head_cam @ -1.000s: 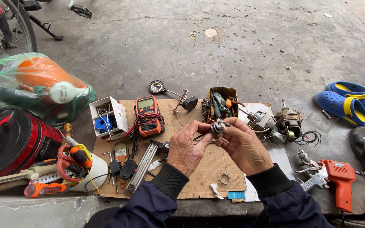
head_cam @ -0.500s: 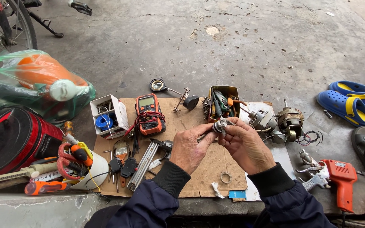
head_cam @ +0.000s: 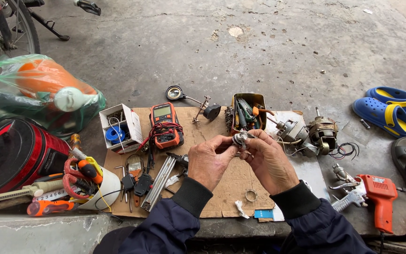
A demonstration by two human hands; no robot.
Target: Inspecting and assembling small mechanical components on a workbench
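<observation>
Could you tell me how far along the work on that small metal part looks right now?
Already apart: a motor lies bare on the cardboard, wires loose. In hand: left hand and right hand pinch a small metal part together. Still unused: the orange tool and multimeter lie untouched.

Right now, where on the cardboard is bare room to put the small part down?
Bare cardboard lies under both hands, between the metal bar and the small ring. Another free strip lies between the orange multimeter and the tin of tools. The left edge by the keys is crowded.
</observation>
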